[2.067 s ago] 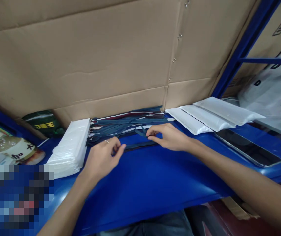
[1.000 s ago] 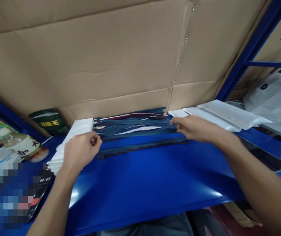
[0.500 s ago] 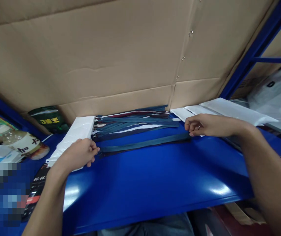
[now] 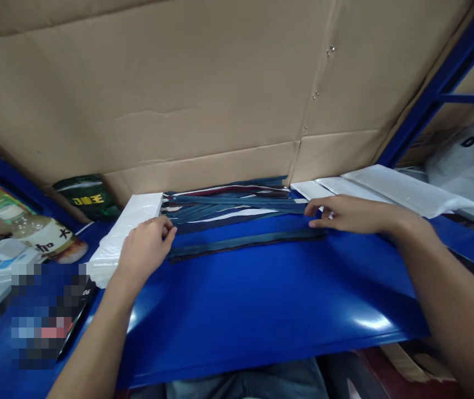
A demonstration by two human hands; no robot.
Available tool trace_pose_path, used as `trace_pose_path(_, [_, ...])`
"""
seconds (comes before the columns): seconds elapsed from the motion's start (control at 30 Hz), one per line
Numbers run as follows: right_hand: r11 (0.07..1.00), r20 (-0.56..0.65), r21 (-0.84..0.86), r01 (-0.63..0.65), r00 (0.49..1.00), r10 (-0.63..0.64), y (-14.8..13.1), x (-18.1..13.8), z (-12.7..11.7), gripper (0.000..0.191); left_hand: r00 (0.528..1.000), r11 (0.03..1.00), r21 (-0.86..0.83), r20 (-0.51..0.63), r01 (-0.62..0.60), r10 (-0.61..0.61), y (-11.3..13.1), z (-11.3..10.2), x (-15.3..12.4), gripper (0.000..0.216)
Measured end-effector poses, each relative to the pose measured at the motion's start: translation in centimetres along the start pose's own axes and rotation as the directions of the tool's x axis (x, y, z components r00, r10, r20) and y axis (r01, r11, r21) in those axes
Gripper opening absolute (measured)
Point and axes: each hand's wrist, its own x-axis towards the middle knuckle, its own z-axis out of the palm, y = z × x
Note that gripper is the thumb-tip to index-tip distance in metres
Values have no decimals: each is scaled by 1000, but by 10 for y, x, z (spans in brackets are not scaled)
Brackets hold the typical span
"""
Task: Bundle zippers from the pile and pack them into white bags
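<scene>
Dark blue zippers lie at the middle of the blue table. One zipper (image 4: 241,242), with a dark brown edge beneath it, is stretched out nearest me, apart from the pile. Behind it is a loose pile of zippers (image 4: 228,208) in blue, maroon and white. My left hand (image 4: 148,244) hovers at the pile's left ends, fingers curled, with a gap between thumb and forefinger. At the right ends is my right hand (image 4: 340,213), thumb and fingers apart; its fingertips are close to a blue zipper's end. Contact there is unclear.
White packets lie left (image 4: 116,233) and right (image 4: 403,185) of the pile. A drink bottle (image 4: 56,238), a dark green bag (image 4: 87,194) and a partly blurred phone (image 4: 81,310) are on the left. Cardboard (image 4: 179,83) walls the back; a blue frame post (image 4: 440,83) rises at right.
Both hands have let go of the front zipper, which now rests on the table. My left hand has moved up and the right slightly back toward the pile.
</scene>
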Motion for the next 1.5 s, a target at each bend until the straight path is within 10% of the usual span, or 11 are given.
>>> trace_pose_path(0.5, [996,6,13,88,996,-88,-3,3,9,43,982,954,233,42,-188,184,10,48,13,42])
trace_pose_path(1.17, [993,9,0,121,993,-121,-12,2,8,35,998,979,194,14,-61,60,17,40,17,31])
trace_pose_path(1.5, [915,-371,-85,395,840,-397,-80,19,42,28,972,887,-424,-212,-181,98,61,20,-8,13])
